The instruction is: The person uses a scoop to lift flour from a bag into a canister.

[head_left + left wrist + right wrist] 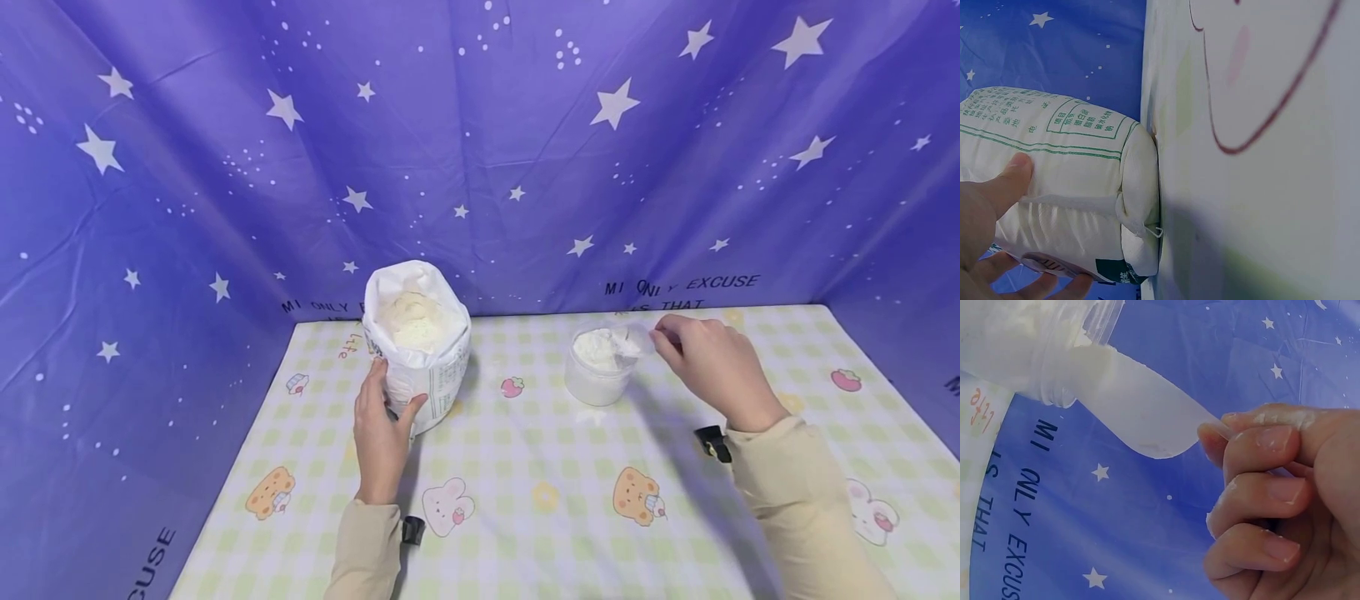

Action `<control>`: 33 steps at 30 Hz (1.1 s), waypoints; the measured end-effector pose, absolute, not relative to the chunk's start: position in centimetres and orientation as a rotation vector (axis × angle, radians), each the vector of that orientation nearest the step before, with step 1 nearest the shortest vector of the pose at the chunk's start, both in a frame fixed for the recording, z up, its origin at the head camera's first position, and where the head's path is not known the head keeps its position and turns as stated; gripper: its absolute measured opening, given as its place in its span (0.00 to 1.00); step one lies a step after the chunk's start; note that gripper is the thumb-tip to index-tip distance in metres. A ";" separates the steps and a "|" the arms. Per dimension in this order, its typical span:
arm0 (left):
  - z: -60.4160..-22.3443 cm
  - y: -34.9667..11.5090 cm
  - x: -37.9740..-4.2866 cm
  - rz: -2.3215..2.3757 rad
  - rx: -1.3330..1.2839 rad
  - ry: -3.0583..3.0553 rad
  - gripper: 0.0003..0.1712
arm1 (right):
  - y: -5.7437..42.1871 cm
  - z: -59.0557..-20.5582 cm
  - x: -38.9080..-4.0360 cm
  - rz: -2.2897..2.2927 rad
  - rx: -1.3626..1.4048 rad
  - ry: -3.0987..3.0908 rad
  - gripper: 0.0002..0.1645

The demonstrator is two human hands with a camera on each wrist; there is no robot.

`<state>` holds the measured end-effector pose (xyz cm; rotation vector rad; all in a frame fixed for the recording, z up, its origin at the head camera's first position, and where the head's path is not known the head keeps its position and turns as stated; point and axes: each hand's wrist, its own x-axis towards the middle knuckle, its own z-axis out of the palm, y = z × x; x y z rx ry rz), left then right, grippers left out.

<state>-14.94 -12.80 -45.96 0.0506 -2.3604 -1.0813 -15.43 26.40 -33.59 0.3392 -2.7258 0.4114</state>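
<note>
An open white flour bag [442, 387], full of off-white powder, stands upright on the left of the table. My left hand [382, 425] holds its near side; in the left wrist view the thumb [1013, 178] lies on the green-printed face and the fingers reach round the lower side. To the right stands a clear plastic jar [596, 387] with white powder inside. My right hand [708, 362] pinches the thin handle of a translucent plastic scoop [1147, 415] between thumb and forefinger. The scoop's far end is at the jar's mouth, among the powder. White powder dusts the right fingers.
A checked tablecloth [525, 467] with cartoon prints covers the table. Purple star-printed cloth [480, 150] hangs behind and at both sides, close behind the bag and jar. A black strap piece [712, 444] shows at the right wrist, another [412, 530] at the left.
</note>
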 end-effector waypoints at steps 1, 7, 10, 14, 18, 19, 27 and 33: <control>-46.0 -12.8 -14.9 -1.081 0.050 -2.359 0.43 | 26.4 -33.6 -15.4 0.412 0.342 -2.730 0.15; -46.0 -12.8 -14.9 -1.079 0.053 -2.363 0.43 | 26.5 -33.2 -15.1 0.398 0.350 -2.727 0.14; -46.0 -12.9 -14.9 -1.080 0.059 -2.370 0.43 | 26.5 -33.1 -15.1 0.381 0.351 -2.713 0.14; -46.0 -12.8 -14.9 -1.086 0.065 -2.376 0.43 | 26.4 -32.9 -14.9 0.366 0.355 -2.705 0.16; -45.9 -12.8 -14.9 -1.092 0.064 -2.377 0.43 | 26.4 -32.5 -14.6 0.348 0.361 -2.701 0.19; -45.8 -12.7 -14.9 -1.093 0.065 -2.377 0.43 | 26.4 -32.4 -14.5 0.348 0.359 -2.703 0.18; -45.9 -12.8 -14.9 -1.095 0.063 -2.377 0.43 | 26.8 -32.4 -14.4 0.385 0.335 -2.689 0.10; -45.9 -12.8 -14.9 -1.090 0.060 -2.376 0.43 | 26.9 -32.8 -14.3 0.471 0.292 -2.672 0.10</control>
